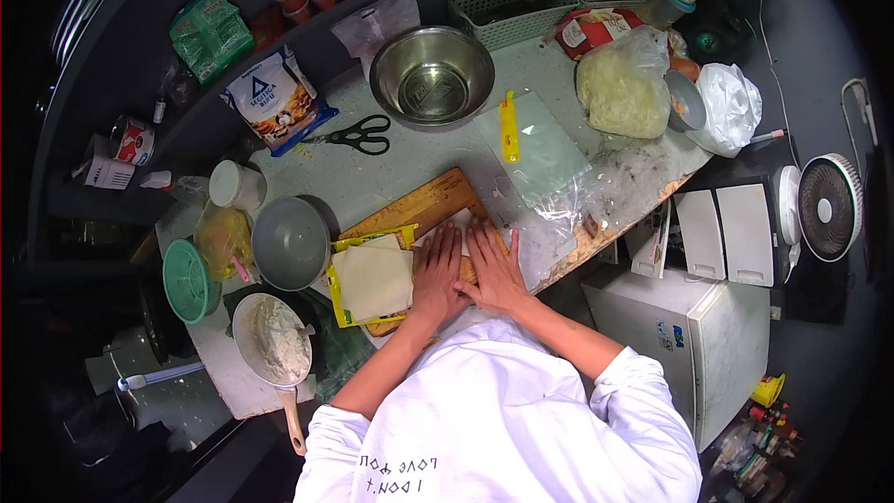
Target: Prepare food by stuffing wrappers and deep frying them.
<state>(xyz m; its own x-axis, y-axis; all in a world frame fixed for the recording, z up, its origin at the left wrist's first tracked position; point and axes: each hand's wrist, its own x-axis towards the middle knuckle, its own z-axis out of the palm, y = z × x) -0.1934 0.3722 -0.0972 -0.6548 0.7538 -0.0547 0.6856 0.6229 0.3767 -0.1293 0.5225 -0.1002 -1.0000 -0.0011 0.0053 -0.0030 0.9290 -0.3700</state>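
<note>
Both hands lie side by side on a wooden board (433, 199) at the front of the table. My left hand (440, 267) rests palm down, fingertips on a pale square wrapper sheet (455, 221). Beside it my right hand (492, 262) presses flat on the same sheet, its thumb touching the left hand. Most of that sheet is hidden under the fingers. Just left of the hands, a stack of square wrapper sheets (374, 281) sits on a yellow plastic packet (339, 300), which lies partly over the board.
A grey bowl (290, 243), a saucepan of white flour or batter (272, 342) and a green basket (187, 281) stand left. Behind are black-handled scissors (367, 135), a flour bag (272, 101) and a steel bowl (431, 77). Clear plastic bags (534, 154) lie right, near the table's chipped edge.
</note>
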